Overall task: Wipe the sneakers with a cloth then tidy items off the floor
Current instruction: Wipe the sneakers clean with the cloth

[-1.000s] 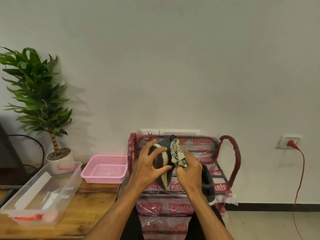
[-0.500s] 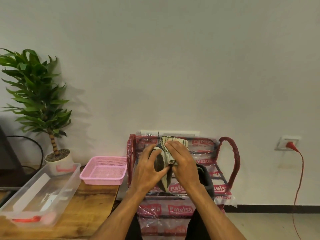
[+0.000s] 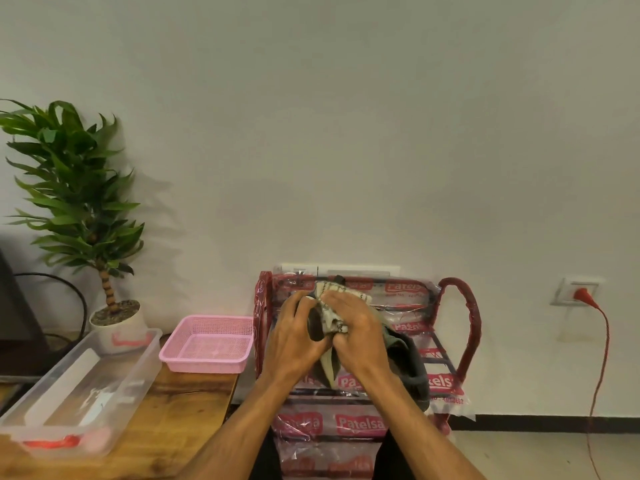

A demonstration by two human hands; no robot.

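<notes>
Fingers [image 3: 298, 306] of left hand [image 3: 294, 341] curled round dark sneaker [image 3: 405, 360], right hand [image 3: 358, 327] seemingly clamping patterned cloth [image 3: 346, 292] against it

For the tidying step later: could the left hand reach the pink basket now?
Probably yes: the pink basket sits close beside the left hand, nothing between, though that hand grips the sneaker.

A dark sneaker [image 3: 407, 365] with a pale sole stands steeply tilted at the lower centre of the frame. A pale patterned cloth [image 3: 334, 315] is bunched against its upper end.
</notes>
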